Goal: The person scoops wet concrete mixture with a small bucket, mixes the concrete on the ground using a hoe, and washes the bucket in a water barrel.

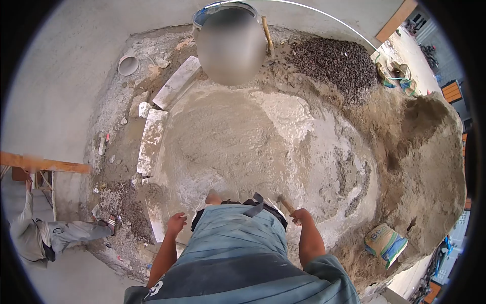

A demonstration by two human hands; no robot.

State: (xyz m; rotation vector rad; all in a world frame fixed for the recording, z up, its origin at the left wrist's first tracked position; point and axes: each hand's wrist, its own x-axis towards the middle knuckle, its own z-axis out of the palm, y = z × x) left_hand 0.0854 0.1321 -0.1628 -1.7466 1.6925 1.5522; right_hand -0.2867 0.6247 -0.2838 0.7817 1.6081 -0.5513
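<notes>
My right hand [298, 217] is closed around a wooden handle [286, 204] that points forward in front of my waist. What sits at the handle's other end cannot be made out. My left hand [176, 223] hangs at my left side, fingers loosely bent, with nothing visible in it. Both hands are above a wide pool of wet grey mortar [228, 137] spread on the ground. A bare foot [213, 197] shows at its near side, below my shorts.
Pale slabs [152, 142] edge the mortar on the left. A large drum [198, 20], mostly blurred, stands at the back. Dark gravel [334, 63] and a sand heap [430, 147] lie right, with a cement bag [386, 245]. Another person [35, 235] is at the far left.
</notes>
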